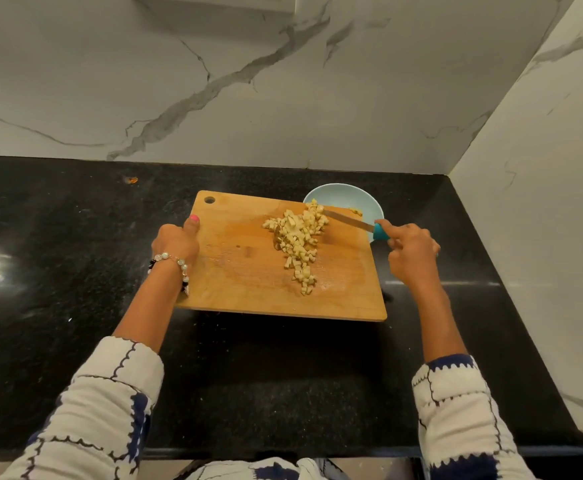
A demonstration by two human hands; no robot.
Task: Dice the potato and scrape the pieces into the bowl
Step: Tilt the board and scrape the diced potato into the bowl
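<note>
a wooden cutting board [248,271] is on a black shiny table [75,254]. its far right corner sits over the edge of a light blue bowl [369,202], so the board looks tipped up a bit at that end. the board has a small round hole near its far left corner.

the potato pieces [300,237] are small pale cubes in a heap on the right half of the board. the heap runs from near the middle of the board up to the corner by the bowl. a few pieces are right at the bowl's rim, and a few bits look like they are inside the bowl, past the blade.

the left hand [176,242] grips the left edge of the board. its thumb lies on top of the wood and has a pink nail; the other fingers go under the edge and are hidden. a bead bracelet [176,265] is on that wrist.

the right hand [413,252] holds a knife [349,221] by its blue handle, with the fingers curled round it and one finger stretched along the top. the blade points left and touches the top of the potato heap, near the bowl.

both arms have white sleeves with dark blue patches and wavy lines. behind the table is a white marble wall [283,98] with grey streaks.
</note>
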